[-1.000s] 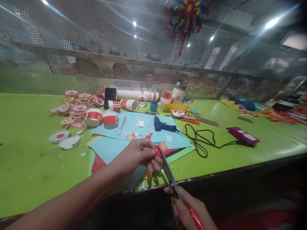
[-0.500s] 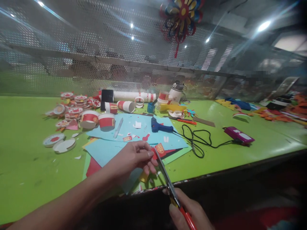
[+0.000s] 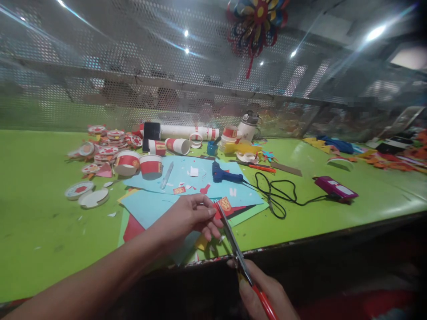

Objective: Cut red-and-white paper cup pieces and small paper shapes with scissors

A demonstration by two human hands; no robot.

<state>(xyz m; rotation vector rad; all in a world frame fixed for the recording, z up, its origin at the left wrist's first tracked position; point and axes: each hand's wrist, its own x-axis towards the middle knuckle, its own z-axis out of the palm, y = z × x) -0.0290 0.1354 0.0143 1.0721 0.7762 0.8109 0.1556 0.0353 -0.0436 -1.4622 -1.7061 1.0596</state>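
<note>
My left hand (image 3: pixel 191 218) pinches a small red paper piece with a gold emblem (image 3: pixel 225 205) above the table's front edge. My right hand (image 3: pixel 267 295) grips red-handled scissors (image 3: pixel 237 253), whose blades point up into the paper piece beside my left fingers. Under the hands lie sheets of light blue paper (image 3: pixel 187 182), with red and green sheets below them, on the green table (image 3: pixel 40 222).
A blue glue gun (image 3: pixel 224 175) with a black cord (image 3: pixel 276 195) lies behind the sheets. Red-and-white paper cups (image 3: pixel 151 165) and round lids (image 3: pixel 100 151) crowd the left back. A purple box (image 3: pixel 335 188), a white bottle (image 3: pixel 248 126), a black phone (image 3: pixel 151 133) and a perforated metal screen stand beyond.
The hands, paper piece and scissors keep nearly the same pose; only the camera view shifts slightly.
</note>
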